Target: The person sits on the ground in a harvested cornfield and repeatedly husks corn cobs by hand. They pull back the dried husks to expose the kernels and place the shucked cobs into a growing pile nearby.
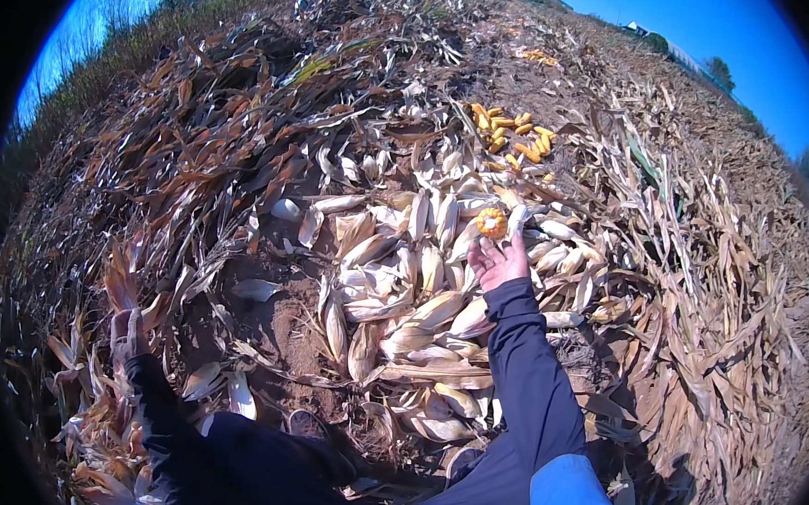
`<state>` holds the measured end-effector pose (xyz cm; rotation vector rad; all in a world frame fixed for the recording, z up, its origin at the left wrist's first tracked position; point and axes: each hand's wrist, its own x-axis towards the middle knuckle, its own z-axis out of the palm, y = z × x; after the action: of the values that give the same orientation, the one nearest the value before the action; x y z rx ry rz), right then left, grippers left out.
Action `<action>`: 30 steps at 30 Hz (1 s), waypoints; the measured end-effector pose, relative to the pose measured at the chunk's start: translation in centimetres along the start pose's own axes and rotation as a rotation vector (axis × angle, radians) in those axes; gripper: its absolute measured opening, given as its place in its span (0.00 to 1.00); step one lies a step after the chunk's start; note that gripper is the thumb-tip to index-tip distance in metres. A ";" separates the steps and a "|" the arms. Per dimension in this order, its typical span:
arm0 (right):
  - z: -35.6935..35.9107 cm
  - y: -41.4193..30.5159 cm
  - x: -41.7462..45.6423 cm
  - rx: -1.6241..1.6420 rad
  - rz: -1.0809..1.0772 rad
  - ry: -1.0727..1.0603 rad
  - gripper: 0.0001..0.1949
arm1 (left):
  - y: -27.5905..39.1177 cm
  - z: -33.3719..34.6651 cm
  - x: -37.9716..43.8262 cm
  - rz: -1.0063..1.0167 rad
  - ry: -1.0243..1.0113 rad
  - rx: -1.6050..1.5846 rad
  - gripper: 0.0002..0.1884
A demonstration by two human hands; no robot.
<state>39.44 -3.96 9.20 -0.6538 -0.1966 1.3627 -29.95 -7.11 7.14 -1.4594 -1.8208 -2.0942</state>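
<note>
My right hand (501, 264) reaches forward, palm up, with its fingers spread. Just beyond its fingertips is a husked yellow corn cob (492, 223), seen end-on with its pale core showing. The cob looks free of the fingers; whether it is in the air or on the pile is hard to judge. Below and around this hand lies a heap of unshucked ears of corn (428, 316) in pale dry husks. Out to the left, my left hand (128, 336) is in shadow beside an upright dry corn husk (121, 280); its grip is unclear.
Several husked yellow cobs (502, 130) lie on the soil beyond the heap, with another yellow patch of corn (538, 56) farther off. Dry cornstalks (683, 242) line the right, and brown stalks and leaves (195, 149) the left. Loose husks (113, 474) lie by my left leg.
</note>
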 end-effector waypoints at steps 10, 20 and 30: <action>-9.9 3.1 0.3 -0.666 -0.031 0.301 0.15 | 20.1 16.3 -15.0 -0.304 -0.545 -0.447 0.08; -22.7 28.1 -0.9 -0.695 0.646 0.221 0.11 | 21.0 16.9 -16.4 -0.389 -0.441 -0.530 0.08; -16.7 38.2 7.6 -1.459 0.061 -0.209 0.24 | 20.0 15.7 -15.6 -0.688 -0.266 -0.607 0.10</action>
<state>17.26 0.29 -26.66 -1.6987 -1.4165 1.1767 -0.47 -9.78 11.16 -1.3705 -2.1179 -3.1398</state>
